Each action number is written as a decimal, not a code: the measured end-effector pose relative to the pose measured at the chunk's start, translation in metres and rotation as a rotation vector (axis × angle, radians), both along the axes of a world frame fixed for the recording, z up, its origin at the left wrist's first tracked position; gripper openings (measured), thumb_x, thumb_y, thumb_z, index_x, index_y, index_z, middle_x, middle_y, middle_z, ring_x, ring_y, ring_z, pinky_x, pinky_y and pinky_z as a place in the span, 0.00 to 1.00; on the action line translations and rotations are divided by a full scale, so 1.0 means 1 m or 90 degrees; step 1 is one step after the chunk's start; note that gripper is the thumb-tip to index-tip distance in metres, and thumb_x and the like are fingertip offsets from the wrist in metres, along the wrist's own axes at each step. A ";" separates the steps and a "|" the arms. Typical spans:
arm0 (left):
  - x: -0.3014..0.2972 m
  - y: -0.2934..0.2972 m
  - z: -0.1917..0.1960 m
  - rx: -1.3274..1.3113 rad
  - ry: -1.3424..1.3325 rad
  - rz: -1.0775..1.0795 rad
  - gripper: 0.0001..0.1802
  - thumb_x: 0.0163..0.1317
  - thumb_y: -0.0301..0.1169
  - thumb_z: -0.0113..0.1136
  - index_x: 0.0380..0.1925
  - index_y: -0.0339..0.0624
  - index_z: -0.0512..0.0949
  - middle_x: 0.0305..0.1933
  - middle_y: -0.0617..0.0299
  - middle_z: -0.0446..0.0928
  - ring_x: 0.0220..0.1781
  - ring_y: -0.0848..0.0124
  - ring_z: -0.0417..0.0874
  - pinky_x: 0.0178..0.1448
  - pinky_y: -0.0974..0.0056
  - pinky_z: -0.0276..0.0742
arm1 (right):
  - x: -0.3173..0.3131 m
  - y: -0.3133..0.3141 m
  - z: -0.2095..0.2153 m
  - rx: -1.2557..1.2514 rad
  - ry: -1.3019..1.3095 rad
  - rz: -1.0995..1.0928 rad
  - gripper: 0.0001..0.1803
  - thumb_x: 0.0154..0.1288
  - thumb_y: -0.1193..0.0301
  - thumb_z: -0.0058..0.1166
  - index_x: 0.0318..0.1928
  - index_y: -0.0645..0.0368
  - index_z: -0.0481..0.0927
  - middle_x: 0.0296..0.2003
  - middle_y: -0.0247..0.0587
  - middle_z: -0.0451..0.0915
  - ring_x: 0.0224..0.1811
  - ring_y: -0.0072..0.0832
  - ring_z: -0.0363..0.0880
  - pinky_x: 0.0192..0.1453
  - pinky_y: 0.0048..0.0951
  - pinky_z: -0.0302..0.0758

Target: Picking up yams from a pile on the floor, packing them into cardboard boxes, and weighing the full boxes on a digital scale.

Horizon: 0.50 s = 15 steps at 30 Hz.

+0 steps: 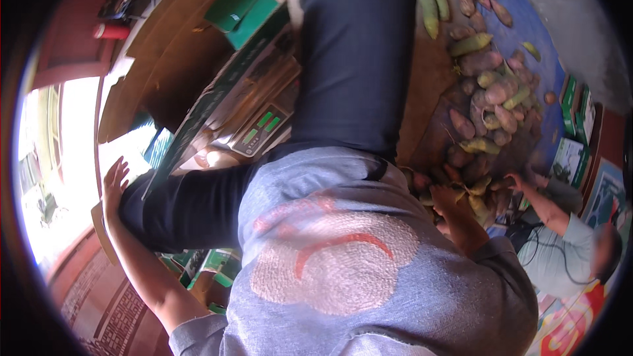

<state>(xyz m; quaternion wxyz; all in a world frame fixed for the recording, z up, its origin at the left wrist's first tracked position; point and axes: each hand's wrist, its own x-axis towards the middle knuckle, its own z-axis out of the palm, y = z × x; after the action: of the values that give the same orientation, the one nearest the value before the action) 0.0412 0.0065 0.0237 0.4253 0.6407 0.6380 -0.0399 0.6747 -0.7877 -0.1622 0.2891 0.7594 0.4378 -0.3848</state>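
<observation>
Your right hand (448, 199) is down in the near end of the sweet potato heap (501, 92), its fingers hidden, so whether it grips one I can't tell. Your left hand (114, 183) is out beside your left knee, fingers spread, apparently holding nothing. Another person's hand (514, 183) is at that same end of the heap; if you both grab at once, you could knock knuckles. Pulling from low down might also set the upper ones sliding. The heap lies partly on a blue sheet (535, 33), and a loose round one (550, 97) near its right edge could roll off. Beyond your left thigh, a cardboard panel (234, 76) slants beside the scale (257, 130) (its displays glow green); a knee bump might shove them together.
</observation>
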 end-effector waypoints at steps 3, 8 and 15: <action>0.012 -0.010 0.022 0.017 -0.003 0.012 0.30 0.73 0.52 0.52 0.68 0.49 0.70 0.64 0.54 0.76 0.67 0.60 0.75 0.68 0.53 0.70 | -0.002 0.024 0.004 0.005 0.036 -0.002 0.37 0.43 0.64 0.75 0.56 0.58 0.76 0.52 0.47 0.79 0.59 0.46 0.76 0.61 0.43 0.74; 0.042 -0.009 0.043 0.148 0.001 -0.001 0.30 0.72 0.51 0.54 0.67 0.47 0.72 0.64 0.53 0.76 0.66 0.59 0.76 0.68 0.52 0.71 | 0.035 0.030 -0.019 0.118 -0.046 -0.150 0.42 0.48 0.61 0.74 0.62 0.60 0.69 0.54 0.53 0.79 0.60 0.50 0.75 0.62 0.42 0.74; 0.113 0.025 0.094 0.268 -0.202 -0.078 0.33 0.73 0.55 0.49 0.67 0.43 0.71 0.64 0.50 0.76 0.68 0.60 0.74 0.70 0.54 0.68 | 0.142 0.188 0.029 0.610 -0.203 -0.395 0.44 0.57 0.56 0.71 0.63 0.72 0.65 0.54 0.63 0.77 0.58 0.53 0.76 0.62 0.42 0.70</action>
<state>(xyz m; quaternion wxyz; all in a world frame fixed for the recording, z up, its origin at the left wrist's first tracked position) 0.1537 0.0316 0.1175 0.3740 0.7509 0.5175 0.1689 0.8164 -0.6000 -0.1331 -0.1501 0.9461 0.2717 -0.0920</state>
